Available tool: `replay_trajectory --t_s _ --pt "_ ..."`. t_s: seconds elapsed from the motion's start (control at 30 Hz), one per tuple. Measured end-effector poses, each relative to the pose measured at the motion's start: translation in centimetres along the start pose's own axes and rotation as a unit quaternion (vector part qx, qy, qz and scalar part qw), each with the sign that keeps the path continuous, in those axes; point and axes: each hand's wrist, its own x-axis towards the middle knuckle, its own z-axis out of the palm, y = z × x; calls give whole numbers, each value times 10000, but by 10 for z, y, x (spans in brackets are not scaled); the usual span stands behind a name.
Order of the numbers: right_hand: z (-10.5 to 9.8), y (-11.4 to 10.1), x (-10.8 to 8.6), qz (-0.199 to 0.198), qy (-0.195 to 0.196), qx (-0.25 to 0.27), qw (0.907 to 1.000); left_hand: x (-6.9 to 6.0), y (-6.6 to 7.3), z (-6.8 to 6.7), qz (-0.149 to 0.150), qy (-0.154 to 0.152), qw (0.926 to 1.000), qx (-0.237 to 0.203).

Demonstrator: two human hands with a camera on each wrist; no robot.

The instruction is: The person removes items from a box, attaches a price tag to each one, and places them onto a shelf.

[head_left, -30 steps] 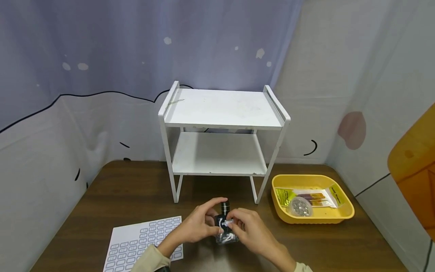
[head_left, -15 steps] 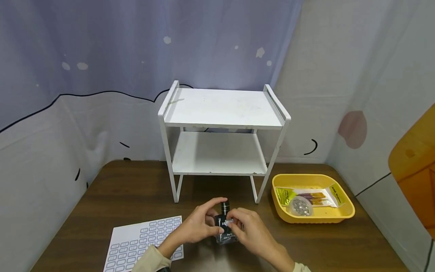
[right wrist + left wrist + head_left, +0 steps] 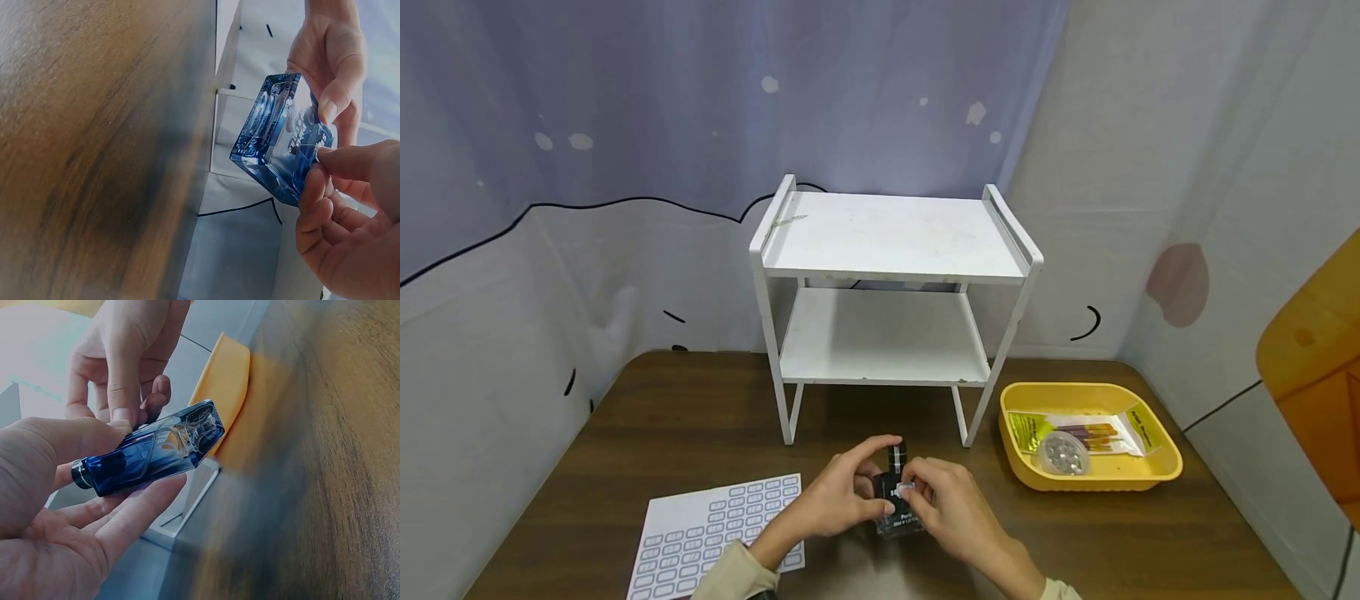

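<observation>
A dark glass perfume bottle [image 3: 897, 508] with a black cap [image 3: 897, 457] is held just above the table, its printed front toward the head camera. My left hand [image 3: 835, 493] grips it, with the index finger at the cap and the thumb on the front. On the bottle's right side, my right hand [image 3: 953, 510] pinches a small white sticker [image 3: 906, 490] against the front face. The left wrist view shows the clear bottle base [image 3: 206, 428] pointing away from the left palm. In the right wrist view, the right fingers [image 3: 315, 212] are curled beside the glass.
A sheet of small bordered labels [image 3: 707, 537] lies at left, partly under the left forearm. Behind stands a white two-tier shelf [image 3: 887, 333]. A yellow tray [image 3: 1097, 482] at right holds a printed packet [image 3: 1123, 433] and a round clear container [image 3: 1063, 455].
The perfume bottle has tilted slightly, so its printed text reads more clearly. The right thumb has shifted a little over the sticker; the left hand keeps its grip.
</observation>
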Motion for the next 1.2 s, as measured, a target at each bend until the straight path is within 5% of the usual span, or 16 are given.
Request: replay_trajectory --t_s 1.0,1.2 --pt "0 -4 -1 585 215 -900 9940 -2 -2 2 21 68 10000 63" --pt "0 -3 -3 590 178 -738 9954 -3 -4 3 -11 17 10000 31"
